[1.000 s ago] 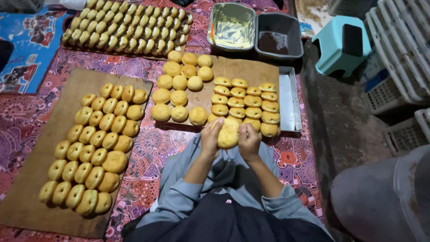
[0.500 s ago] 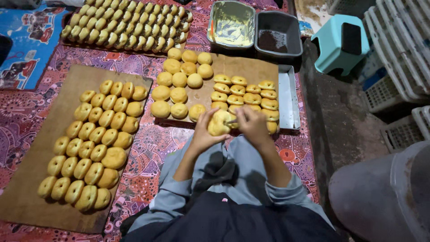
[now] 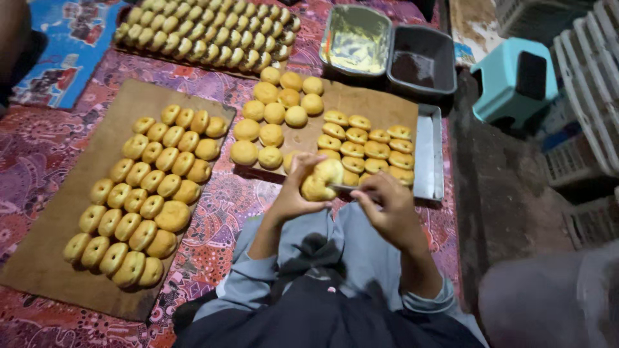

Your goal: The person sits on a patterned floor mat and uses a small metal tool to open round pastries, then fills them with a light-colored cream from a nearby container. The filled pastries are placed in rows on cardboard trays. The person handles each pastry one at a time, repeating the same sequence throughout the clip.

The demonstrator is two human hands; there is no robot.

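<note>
My left hand (image 3: 293,193) grips a round golden bun (image 3: 321,179) above my lap. My right hand (image 3: 385,206) holds a thin knife (image 3: 351,188) whose blade goes into the bun's side. Just beyond my hands lies a brown board (image 3: 361,103) on a metal tray (image 3: 427,154). It carries several whole buns (image 3: 271,119) on its left and several filled buns (image 3: 367,145) on its right.
A cardboard sheet (image 3: 39,258) at left holds rows of finished buns (image 3: 151,187). More buns (image 3: 206,32) line the far mat. A tin of yellow spread (image 3: 358,38) and a tin of dark filling (image 3: 422,64) sit at the back. A turquoise stool (image 3: 516,80) and white crates (image 3: 587,77) stand at right.
I have lifted the bun off the board toward my lap, and the knife in my right hand has gone into its side. The camera has tilted slightly.
</note>
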